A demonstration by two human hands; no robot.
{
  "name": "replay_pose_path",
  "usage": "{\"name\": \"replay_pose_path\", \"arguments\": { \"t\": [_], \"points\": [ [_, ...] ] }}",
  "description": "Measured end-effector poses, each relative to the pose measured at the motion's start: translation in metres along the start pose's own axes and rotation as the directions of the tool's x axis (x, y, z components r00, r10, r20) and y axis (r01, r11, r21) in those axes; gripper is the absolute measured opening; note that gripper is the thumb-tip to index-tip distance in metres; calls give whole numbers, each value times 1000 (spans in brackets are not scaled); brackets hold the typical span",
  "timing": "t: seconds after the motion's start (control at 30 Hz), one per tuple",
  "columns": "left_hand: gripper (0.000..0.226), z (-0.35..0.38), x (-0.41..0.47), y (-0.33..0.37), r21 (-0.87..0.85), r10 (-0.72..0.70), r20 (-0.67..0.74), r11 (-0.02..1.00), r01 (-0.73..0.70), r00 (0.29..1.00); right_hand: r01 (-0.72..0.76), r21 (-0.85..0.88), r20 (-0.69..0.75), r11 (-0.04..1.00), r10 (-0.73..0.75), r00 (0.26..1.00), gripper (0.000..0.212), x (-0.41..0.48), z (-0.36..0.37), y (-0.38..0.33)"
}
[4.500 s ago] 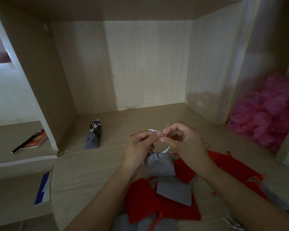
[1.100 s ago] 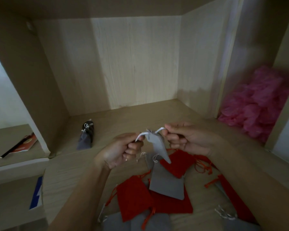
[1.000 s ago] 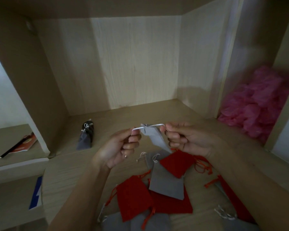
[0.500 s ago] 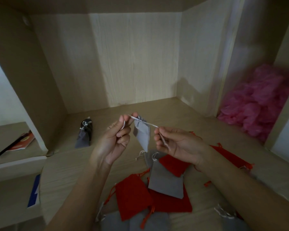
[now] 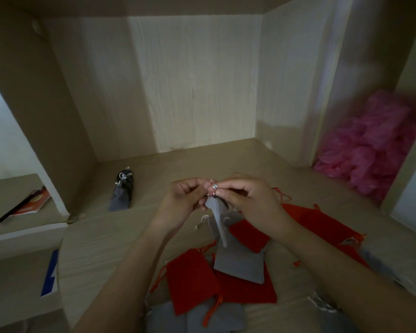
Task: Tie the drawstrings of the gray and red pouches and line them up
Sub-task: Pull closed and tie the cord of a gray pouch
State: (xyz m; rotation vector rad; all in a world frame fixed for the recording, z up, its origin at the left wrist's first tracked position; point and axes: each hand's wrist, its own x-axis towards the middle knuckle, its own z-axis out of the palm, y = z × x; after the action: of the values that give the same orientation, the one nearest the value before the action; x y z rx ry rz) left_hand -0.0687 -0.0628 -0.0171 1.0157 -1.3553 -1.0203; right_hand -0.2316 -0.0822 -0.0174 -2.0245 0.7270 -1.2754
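Observation:
A small gray pouch (image 5: 218, 219) hangs in the air above the wooden shelf. My left hand (image 5: 184, 198) and my right hand (image 5: 247, 200) meet at its neck, both pinching its silver drawstring (image 5: 214, 187) between fingertips. Below them lies a loose heap: a flat gray pouch (image 5: 240, 263), a red pouch (image 5: 191, 276) at the front left, another red pouch (image 5: 247, 234) under my right wrist, and more red and gray ones around. One gray pouch (image 5: 121, 191) with a drawn, tied neck lies alone at the back left.
The wooden shelf (image 5: 101, 239) has a back wall and side panels close around it. Pink plastic bags (image 5: 375, 150) fill the compartment on the right. A red booklet with a dark pen (image 5: 27, 204) lies on the lower ledge at the left, beside a blue-and-white card (image 5: 49, 275).
My hands have come together at the pouch's neck; half a second ago they held the drawstring stretched apart. The pouch hangs lower and straighter now.

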Motion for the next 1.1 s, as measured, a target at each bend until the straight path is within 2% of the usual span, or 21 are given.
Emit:
{"name": "replay_pose_path", "arguments": {
  "t": [0.13, 0.2, 0.3, 0.37, 0.47, 0.53, 0.67, 0.8, 0.9, 1.0, 1.1],
  "points": [
    [19, -4, 1, -2, 46, 15, -17, 999, -14, 1000, 107, -176, -40, 978, -116, 992, 14, -3, 5, 3],
    [19, -5, 0, -3, 66, 27, 5, 997, -28, 1000, 77, -156, -108, 985, -95, 990, 12, -5, 9, 2],
    [19, -3, -2, -2, 91, 22, 80, 995, -29, 997, -9, -30, -218, 999, 3, 976, 11, -7, 9, 0],
    [20, -4, -2, -2, 101, 21, 122, 994, -34, 992, -3, -82, -232, 997, -16, 973, 10, -7, 8, 0],
    [21, -6, -1, -2, 63, 20, 153, 998, -30, 988, 98, -343, -158, 934, -161, 974, 11, -7, 10, -1],
    [22, -7, -1, -2, 47, 18, 168, 999, -27, 986, 194, -479, -58, 856, -251, 966, 24, -8, 14, 0],
    [20, -7, -2, -1, 1, 35, 212, 999, -36, 977, 285, -565, -33, 774, -366, 930, 30, -7, 15, -2],
    [21, 1, -5, 0, -8, 89, 104, 996, -89, 991, 358, -567, -40, 742, -459, 888, 28, -5, 11, -9],
    [19, 6, -6, -1, 10, 143, 79, 989, -144, 987, 315, -604, -47, 732, -427, 903, 20, -3, 6, -8],
    [18, 7, -6, 0, -3, 170, 73, 985, -170, 983, 205, -580, -117, 789, -330, 937, 5, -3, 3, -9],
    [17, 9, -7, 1, -11, 195, 73, 981, -195, 978, 189, -567, -132, 802, -315, 940, 3, -3, 2, -12]
  ]
}}
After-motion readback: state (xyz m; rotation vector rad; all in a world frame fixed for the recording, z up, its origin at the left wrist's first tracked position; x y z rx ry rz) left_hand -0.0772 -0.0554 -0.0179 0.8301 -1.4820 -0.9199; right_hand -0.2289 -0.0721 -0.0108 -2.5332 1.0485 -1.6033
